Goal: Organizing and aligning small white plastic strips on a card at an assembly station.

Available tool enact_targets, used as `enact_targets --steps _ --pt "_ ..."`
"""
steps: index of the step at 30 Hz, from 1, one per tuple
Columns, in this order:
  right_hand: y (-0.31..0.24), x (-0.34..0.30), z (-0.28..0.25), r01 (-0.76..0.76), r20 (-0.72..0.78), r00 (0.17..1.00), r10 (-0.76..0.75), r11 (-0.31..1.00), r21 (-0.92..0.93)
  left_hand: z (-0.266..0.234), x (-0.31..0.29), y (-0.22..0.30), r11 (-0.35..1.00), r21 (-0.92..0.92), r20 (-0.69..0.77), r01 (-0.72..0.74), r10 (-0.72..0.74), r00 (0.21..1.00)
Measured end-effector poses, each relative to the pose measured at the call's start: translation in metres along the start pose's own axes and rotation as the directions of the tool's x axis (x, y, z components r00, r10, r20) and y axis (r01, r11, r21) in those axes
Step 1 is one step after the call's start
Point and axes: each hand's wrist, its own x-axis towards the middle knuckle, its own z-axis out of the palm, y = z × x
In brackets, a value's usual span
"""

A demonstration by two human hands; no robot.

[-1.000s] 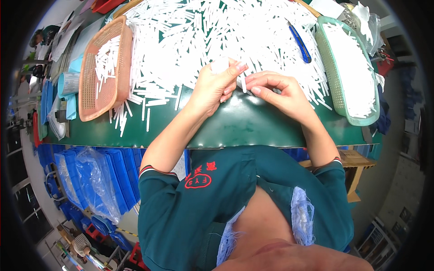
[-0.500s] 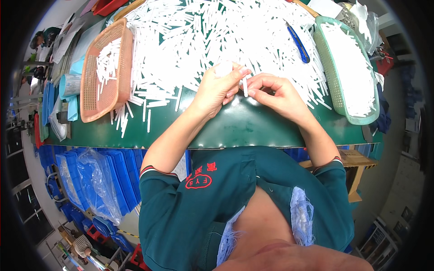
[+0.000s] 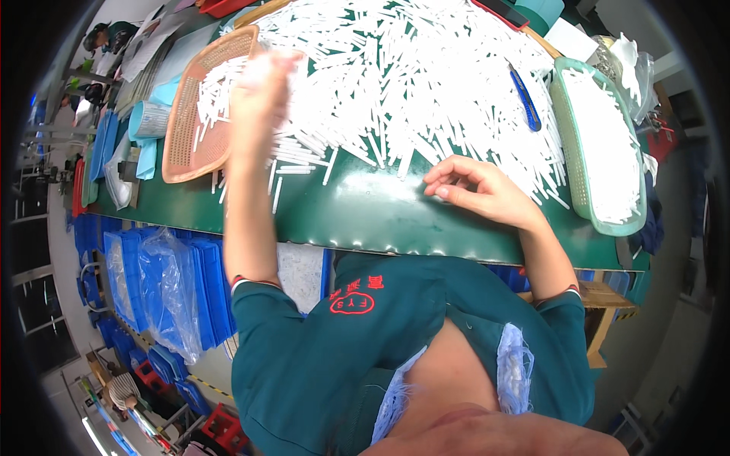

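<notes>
Green matting covers the workbench (image 3: 365, 213), and most of its far half lies under a loose heap of thin white plastic sticks (image 3: 426, 83), all alike in colour, straight and narrow, lying crosswise over one another so that single pieces are hard to separate by eye. At the rim of the view the bench edges bend and the far corners are cut off. The left hand (image 3: 258, 95) is raised and smeared by motion blur over the near edge of an orange mesh basket (image 3: 186, 144); whether its fingers grasp any sticks or hang loose cannot be told, since only a pale whitish streak shows at the fingertips. A few sticks lie inside that basket just beyond the hand, partly hidden by it. The right hand (image 3: 479, 190) rests on bare green mat at the near fringe of the heap, fingers curled inward and thumb close to the forefinger; anything pinched there is too small to make out. Beyond and to the outside of this hand stands a green mesh basket (image 3: 578, 175) filled with more white sticks, and a blue utility knife (image 3: 526, 99) lies on the heap just beside the basket's inner wall.
</notes>
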Motion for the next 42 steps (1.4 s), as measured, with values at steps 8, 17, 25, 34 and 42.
enact_targets --steps 8,17,25,34,42 --pt "-0.007 -0.002 0.004 0.027 0.081 0.996 -0.028 0.999 0.017 -0.139 0.054 -0.006 0.062 0.997 -0.042 0.038 0.067 0.997" --pt "0.001 -0.001 0.002 0.091 0.013 0.996 -0.090 0.992 -0.092 -0.052 0.030 0.004 0.292 0.850 0.513 -0.437 -0.274 0.814" --pt "0.003 -0.001 0.007 0.065 0.037 0.998 -0.060 0.986 -0.155 -0.026 0.037 -0.057 -0.003 0.775 0.614 -0.632 -0.232 0.754" --pt "0.002 0.002 0.005 0.015 0.053 0.999 -0.009 0.991 -0.129 0.011 0.063 -0.098 -0.029 0.693 0.700 -0.720 0.262 0.664" --pt "0.006 0.005 0.001 0.058 -0.027 0.998 -0.059 0.998 -0.033 0.053 0.079 -0.064 0.168 0.821 0.549 -0.546 0.030 0.835"
